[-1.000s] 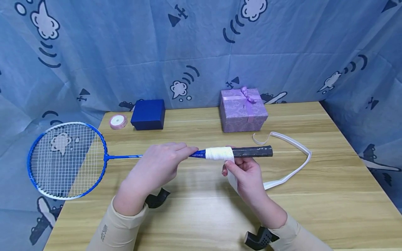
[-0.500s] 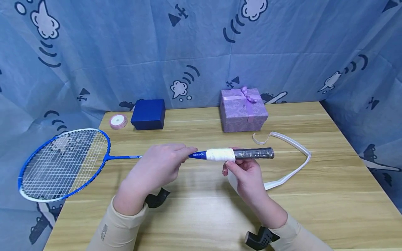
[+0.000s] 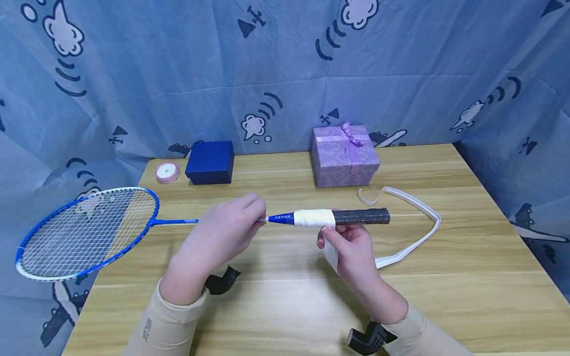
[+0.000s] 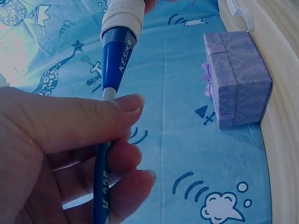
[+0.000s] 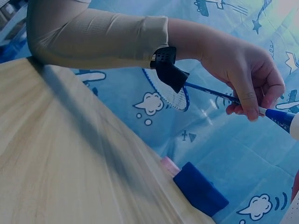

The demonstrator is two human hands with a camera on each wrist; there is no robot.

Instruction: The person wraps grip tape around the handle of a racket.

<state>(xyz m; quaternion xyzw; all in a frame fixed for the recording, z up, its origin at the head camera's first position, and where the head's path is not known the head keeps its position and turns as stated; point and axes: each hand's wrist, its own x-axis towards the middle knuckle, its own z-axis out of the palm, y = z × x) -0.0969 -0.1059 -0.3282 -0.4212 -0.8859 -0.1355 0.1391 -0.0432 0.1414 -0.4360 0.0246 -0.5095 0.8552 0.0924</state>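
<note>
A blue and white badminton racket (image 3: 178,222) is held level above the table, its strung head out to the left. My left hand (image 3: 229,227) pinches the thin shaft just below the blue cone marked KESIKA; in the left wrist view the thumb and fingers (image 4: 124,156) curl round it. White perforated grip tape (image 3: 313,218) covers the upper part of the handle, and the black handle end (image 3: 361,216) is bare. With thumb and fingers, my right hand (image 3: 352,247) pinches the tape where it leaves the handle. The tape's loose tail (image 3: 420,243) loops over the table to the right.
On the wooden table (image 3: 276,306), a purple gift box (image 3: 345,155) with a bow stands at the back. A dark blue box (image 3: 210,163) and a pink ribbon roll (image 3: 167,172) are at back left. A patterned blue curtain (image 3: 285,64) hangs behind.
The racket has turned about its long axis, its head now seen more edge-on. My left fingers have curled in closer round the shaft. The wrapped band reaches slightly further right.
</note>
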